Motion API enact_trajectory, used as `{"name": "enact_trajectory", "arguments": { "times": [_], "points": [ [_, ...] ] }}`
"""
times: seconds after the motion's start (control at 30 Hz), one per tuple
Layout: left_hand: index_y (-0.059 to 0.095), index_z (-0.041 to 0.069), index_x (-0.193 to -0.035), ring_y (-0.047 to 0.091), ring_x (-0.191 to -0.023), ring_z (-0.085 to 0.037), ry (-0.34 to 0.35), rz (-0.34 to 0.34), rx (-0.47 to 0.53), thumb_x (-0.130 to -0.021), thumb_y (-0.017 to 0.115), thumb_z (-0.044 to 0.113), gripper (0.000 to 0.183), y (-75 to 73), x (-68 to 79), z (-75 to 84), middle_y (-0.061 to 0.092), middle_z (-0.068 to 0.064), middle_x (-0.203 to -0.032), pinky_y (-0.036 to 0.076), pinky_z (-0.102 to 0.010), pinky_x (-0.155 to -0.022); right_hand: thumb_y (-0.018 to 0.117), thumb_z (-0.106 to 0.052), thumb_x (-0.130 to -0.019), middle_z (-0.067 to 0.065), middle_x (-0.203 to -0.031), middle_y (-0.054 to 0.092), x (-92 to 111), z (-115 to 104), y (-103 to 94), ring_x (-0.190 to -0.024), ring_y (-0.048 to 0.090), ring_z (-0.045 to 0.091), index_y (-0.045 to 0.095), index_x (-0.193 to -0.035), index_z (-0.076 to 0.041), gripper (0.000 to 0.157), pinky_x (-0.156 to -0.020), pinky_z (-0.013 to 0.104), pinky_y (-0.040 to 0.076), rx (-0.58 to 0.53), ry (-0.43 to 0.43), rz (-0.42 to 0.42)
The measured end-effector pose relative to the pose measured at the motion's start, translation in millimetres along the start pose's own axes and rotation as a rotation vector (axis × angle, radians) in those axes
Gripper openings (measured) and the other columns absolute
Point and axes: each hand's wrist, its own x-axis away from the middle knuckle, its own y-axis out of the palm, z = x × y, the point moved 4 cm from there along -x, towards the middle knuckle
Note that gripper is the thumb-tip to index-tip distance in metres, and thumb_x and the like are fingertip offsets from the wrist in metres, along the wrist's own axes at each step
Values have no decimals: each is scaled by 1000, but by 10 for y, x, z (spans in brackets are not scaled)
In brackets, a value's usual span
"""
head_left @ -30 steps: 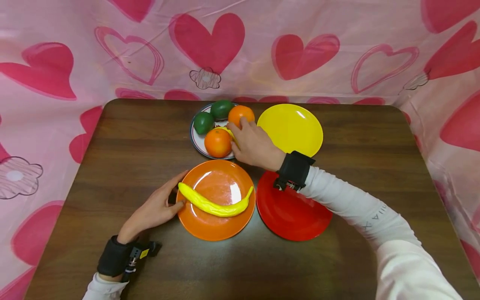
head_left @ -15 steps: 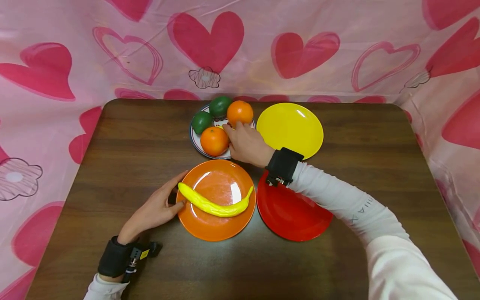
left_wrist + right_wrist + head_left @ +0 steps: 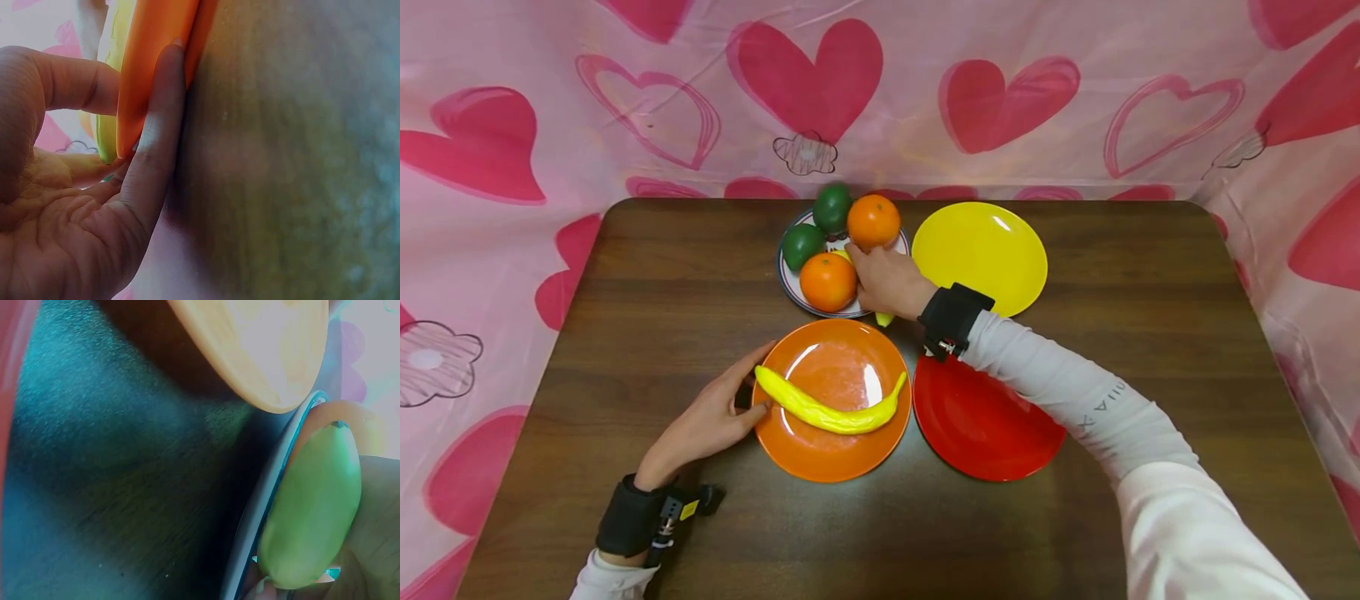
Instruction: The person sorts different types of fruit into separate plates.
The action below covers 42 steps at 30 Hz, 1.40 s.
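My left hand [image 3: 718, 412] holds the rim of the orange plate [image 3: 827, 462]; in the left wrist view the plate edge [image 3: 140, 87] sits between its fingers. A yellow banana [image 3: 831, 412] lies curved across that plate. Farther back, my right hand [image 3: 891, 279] reaches over the white blue-rimmed plate [image 3: 790, 287] and grips an oblong yellow fruit [image 3: 884, 319], mostly hidden under the hand. It looks yellow-green in the right wrist view, with a dark tip and a fingertip at its lower end. Two oranges, a near one [image 3: 827, 283] and a far one [image 3: 874, 222], flank the fingers.
Two dark green oval fruits, a near one [image 3: 802, 247] and a far one [image 3: 832, 208], sit at the white plate's left. A yellow plate [image 3: 981, 258] stands to the right and a red plate [image 3: 988, 425] in front of it, partly under the right sleeve [image 3: 1045, 375].
My right hand has moved slightly left and lower over the white plate, and its fingers have closed on the oblong fruit, whose end now shows beyond the rim. The left hand stays still.
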Motion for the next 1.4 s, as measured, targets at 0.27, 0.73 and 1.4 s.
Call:
{"name": "enact_trajectory", "arguments": {
  "times": [0.27, 0.73, 1.4],
  "points": [
    [23, 20, -157, 50, -102, -21, 5, 2, 10, -91, 64, 22, 77, 29, 2, 11, 52, -5, -129, 48, -39, -88, 57, -25, -91, 10, -87, 56, 51, 2, -25, -75, 58, 25, 34, -143, -10, 59, -63, 30, 48, -14, 35, -20],
    [23, 20, -157, 50, -103, -21, 1, 9, 21, -91, 64, 21, 78, 57, -35, 11, 51, -6, -133, 48, -40, -90, 47, -27, -97, 11, -86, 55, 126, 5, -191, -64, 58, 23, 17, -156, -11, 68, -56, 27, 48, -138, 50, 32],
    [23, 27, -156, 50, -102, -22, -20, 10, -12, -91, 64, 25, 77, -3, -22, -39, 52, -1, -127, 48, -39, -88, 47, -27, -97, 12, -95, 50, 577, -225, -456, -62, 50, 21, 22, -155, -13, 65, -53, 27, 44, 22, -130, 202]
  ]
}}
